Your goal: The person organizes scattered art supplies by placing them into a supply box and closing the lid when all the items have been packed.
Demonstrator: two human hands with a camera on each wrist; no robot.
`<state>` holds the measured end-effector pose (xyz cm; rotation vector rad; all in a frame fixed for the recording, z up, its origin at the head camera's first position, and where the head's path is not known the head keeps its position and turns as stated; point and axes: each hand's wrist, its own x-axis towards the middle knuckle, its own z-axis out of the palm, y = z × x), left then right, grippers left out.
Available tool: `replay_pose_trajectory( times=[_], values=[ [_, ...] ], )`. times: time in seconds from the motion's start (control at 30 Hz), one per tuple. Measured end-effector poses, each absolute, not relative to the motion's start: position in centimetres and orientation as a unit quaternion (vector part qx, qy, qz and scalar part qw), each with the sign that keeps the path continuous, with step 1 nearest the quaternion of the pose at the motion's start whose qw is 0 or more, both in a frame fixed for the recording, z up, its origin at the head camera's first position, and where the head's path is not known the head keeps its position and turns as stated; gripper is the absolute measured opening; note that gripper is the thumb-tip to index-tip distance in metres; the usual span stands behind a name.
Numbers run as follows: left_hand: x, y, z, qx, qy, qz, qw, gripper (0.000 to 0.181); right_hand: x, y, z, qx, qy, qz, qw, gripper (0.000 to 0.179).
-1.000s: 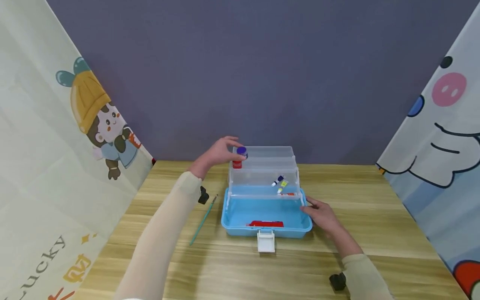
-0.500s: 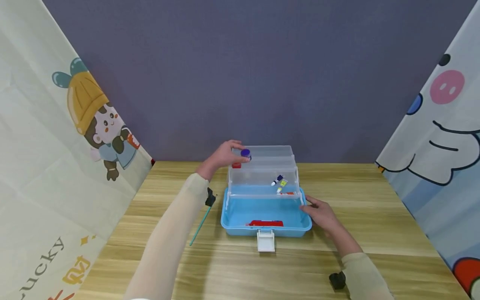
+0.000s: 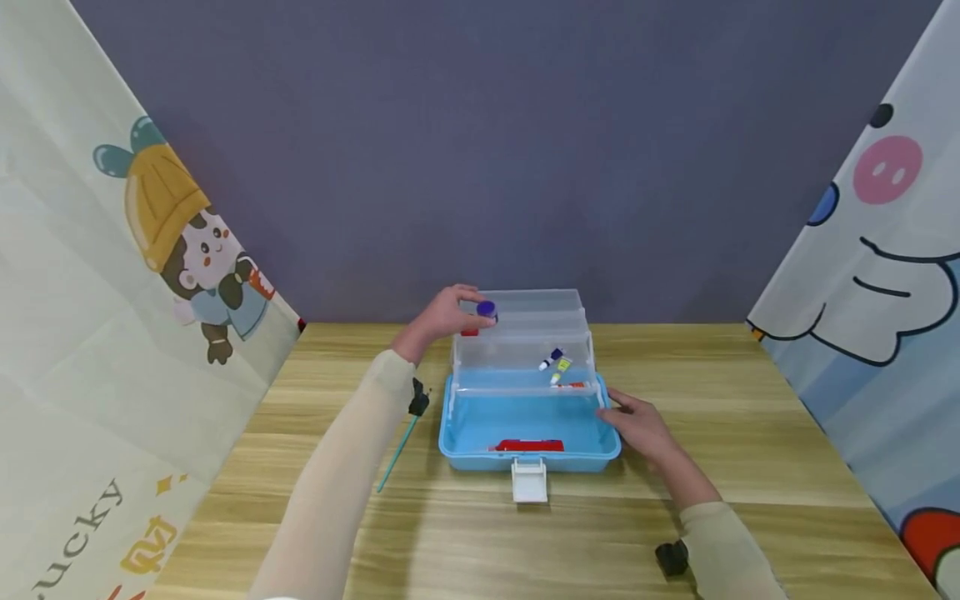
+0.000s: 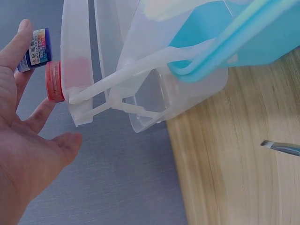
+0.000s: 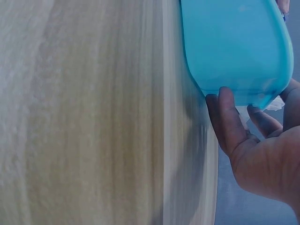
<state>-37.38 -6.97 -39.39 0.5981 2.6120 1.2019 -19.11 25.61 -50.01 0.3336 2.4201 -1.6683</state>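
My left hand (image 3: 448,314) pinches a paint jar with a purple-blue lid (image 3: 487,310) over the upper clear tray of a folding box. In the left wrist view, the labelled jar (image 4: 38,48) sits between thumb and finger. Right beside it is a red-lidded jar (image 4: 54,81), at the tray's edge and partly hidden by my hand in the head view. My right hand (image 3: 641,427) holds the right side of the blue box (image 3: 465,460), thumb at the rim; in the right wrist view, fingers lie against the blue wall (image 5: 234,56).
Small paint tubes (image 3: 561,370) lie in the lower clear tray (image 3: 495,357). A red tube (image 3: 529,446) is in the blue base, above a white latch (image 3: 529,482). A teal paintbrush (image 3: 397,454) lies left of the box. Behind the table stands a dark grey-blue panel (image 3: 517,167).
My left hand has shifted slightly to the right and down with the purple-lidded jar, covering more of the red-lidded jar. My right hand stays at the box's side.
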Motion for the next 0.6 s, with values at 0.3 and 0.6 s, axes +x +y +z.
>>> replay_pose_trajectory(
  times=[0.3,0.6],
  values=[
    [-37.2,-7.5,-39.5,0.224,0.886,0.398,0.081,0.064,-19.2,25.4,-49.7,0.113,0.816,-0.56,0.091,0.064],
    [-36.7,-8.5,-39.4,0.228,0.886,0.401,0.053,0.056,-19.0,25.4,-49.8,0.111,0.816,-0.56,0.089,0.064]
  ],
)
